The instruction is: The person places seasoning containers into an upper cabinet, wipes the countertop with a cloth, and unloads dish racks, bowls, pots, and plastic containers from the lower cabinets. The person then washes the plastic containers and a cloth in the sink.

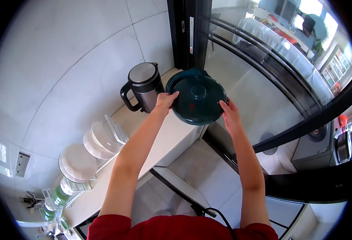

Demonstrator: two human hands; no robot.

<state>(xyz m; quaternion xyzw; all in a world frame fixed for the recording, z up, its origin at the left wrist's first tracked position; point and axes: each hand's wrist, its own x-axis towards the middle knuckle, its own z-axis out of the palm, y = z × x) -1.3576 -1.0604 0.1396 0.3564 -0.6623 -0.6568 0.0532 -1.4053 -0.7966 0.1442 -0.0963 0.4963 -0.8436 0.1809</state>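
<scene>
A round, dark green glossy pot lid (198,108) with a knob in its middle is between my two hands. My left hand (167,101) grips its left edge, thumb on top. On the right edge, my right hand (230,111) is closed in the same way, its fingers partly under the rim. Behind and partly beneath the lid shows a dark green pot (190,73) at the end of the counter. The lid sits shifted toward me from the pot's far rim; whether they touch I cannot tell.
A black and steel electric kettle (151,90) stands just left of the pot on the counter (166,134). White plates (78,162) stand in a rack along the wall, with green-white bowls (59,196) nearer. A black-framed glass door (248,88) borders the right side.
</scene>
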